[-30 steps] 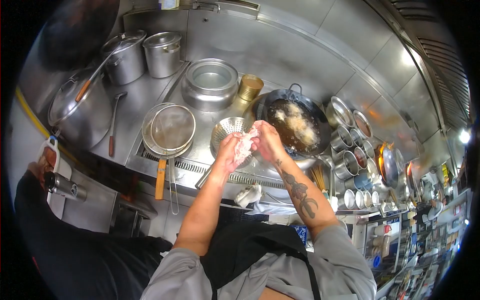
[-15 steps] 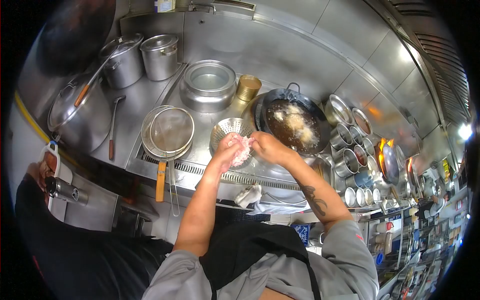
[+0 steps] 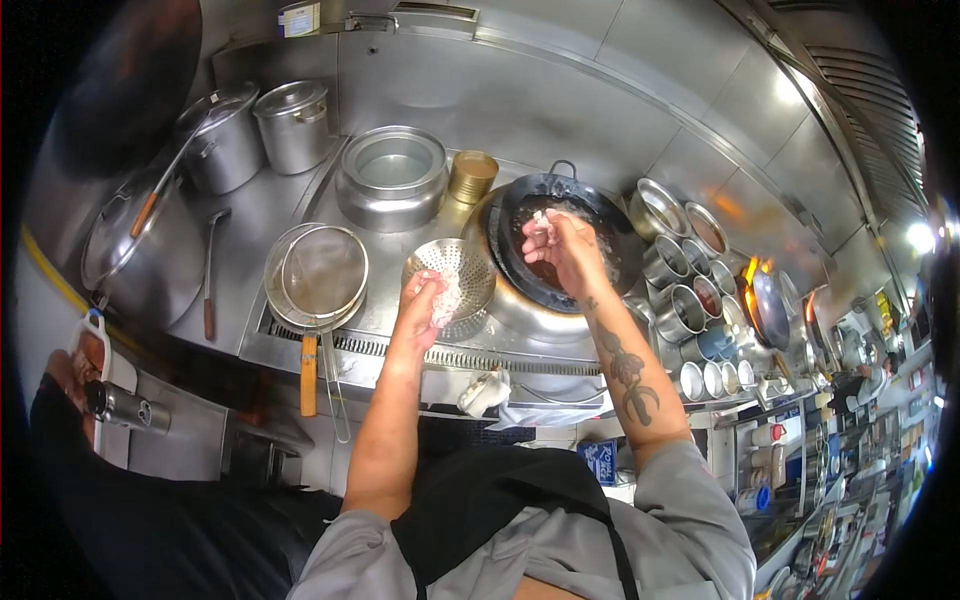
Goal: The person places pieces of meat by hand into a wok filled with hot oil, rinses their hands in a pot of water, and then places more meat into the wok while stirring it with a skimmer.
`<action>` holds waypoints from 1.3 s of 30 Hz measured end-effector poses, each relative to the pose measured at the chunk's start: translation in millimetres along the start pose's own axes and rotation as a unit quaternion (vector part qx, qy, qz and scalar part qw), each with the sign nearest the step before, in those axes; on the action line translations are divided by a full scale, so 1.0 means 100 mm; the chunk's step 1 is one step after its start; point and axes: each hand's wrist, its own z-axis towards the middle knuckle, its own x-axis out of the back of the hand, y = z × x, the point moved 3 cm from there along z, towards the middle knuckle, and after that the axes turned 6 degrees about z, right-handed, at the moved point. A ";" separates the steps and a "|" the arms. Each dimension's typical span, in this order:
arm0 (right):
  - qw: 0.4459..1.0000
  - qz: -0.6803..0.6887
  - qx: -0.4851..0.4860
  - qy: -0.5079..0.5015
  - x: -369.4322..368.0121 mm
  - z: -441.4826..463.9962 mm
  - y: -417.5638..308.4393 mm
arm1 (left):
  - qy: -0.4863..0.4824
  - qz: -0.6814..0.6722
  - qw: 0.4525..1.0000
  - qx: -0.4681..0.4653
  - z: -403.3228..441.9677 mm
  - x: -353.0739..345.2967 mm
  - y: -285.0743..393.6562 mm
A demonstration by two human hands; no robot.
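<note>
My left hand (image 3: 421, 308) is closed around a clump of pale pink raw meat (image 3: 446, 299), over the near left side of a perforated ladle (image 3: 468, 262). Above the dark wok (image 3: 512, 278) is my right hand (image 3: 562, 250), its fingers curled with a small pale bit (image 3: 541, 218) at the fingertips. Dark oil shows in the wok, and the hand hides much of what lies in it.
Two wire strainers (image 3: 325, 277) lie left of the ladle. Behind stand a wide steel pot (image 3: 392, 180) and a tin can (image 3: 472, 177). Metal containers (image 3: 680, 311) and flames (image 3: 752, 290) are at right. Another person's dark sleeve (image 3: 110, 480) is at lower left.
My hands have moved apart. The right one went from beside the meat to above the wok with a small piece, while the left kept the clump. The view has shifted slightly.
</note>
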 end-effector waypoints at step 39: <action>0.798 -0.546 0.096 -0.237 -0.46 -0.32 -0.23 | -0.145 0.153 0.972 -0.102 -0.36 -0.69 0.21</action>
